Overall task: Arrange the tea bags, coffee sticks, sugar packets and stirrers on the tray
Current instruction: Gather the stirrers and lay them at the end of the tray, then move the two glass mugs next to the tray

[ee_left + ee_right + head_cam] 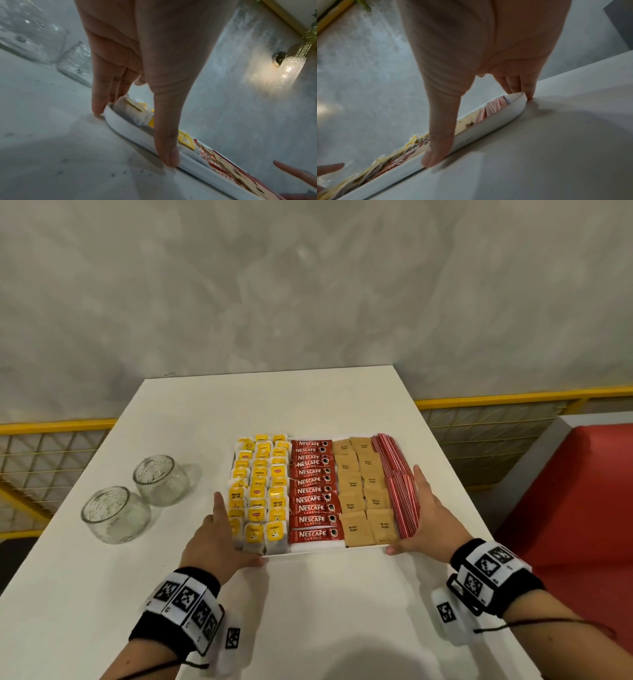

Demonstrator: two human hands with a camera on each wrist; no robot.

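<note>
**Both hands at the tray's near corners**

Head view: a white tray (317, 548) sits at the centre of the white bench (325, 604), filled in four bands. From the left of the frame: yellow-tagged tea bags (258, 496), some tags reading "RELAX", the rest too small to read; red coffee sticks (313, 491) printed "NESCAFE CLASSIC"; tan sugar packets (364, 494) marked "Brown Sugar"; red-and-white striped stirrers (399, 486), their print illegible. The left hand (219, 537) lies against the tray's left edge, fingers straight, thumb at the near rim. The right hand (426, 517) mirrors it on the right edge. Neither hand curls round the rim. Two clear glass jars (137, 496) stand at the left of the frame, apart from the tray. Both wrists wear black bands with square coded markers. The tray's walls are mostly hidden by its contents.

Left wrist view: only here a lit wall lamp (289, 65) shows, at the right edge. The extended fingers (98, 100) touch the tray's corner and the thumb presses its near wall. Coffee stick print is blurred.

Right wrist view: motion-blurred. Straight fingers (529, 86) meet the far corner beside the stirrers, the thumb on the near wall. No writing is legible.
</note>
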